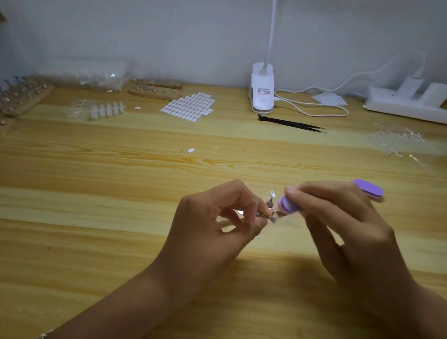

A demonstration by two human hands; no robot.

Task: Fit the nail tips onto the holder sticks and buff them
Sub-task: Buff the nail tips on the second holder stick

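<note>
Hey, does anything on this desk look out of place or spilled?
A stray white pad lies alone on the table, and a second stray pad sits left of the pad sheet. Nothing looks spilled or broken.

This is a small desk for making fake nails. A wooden table stands against a plain wall. A white clip lamp and a power strip sit at the back. Holder sticks stand in wooden racks. Sticky tabs, black tweezers and nail tips lie around.
</note>
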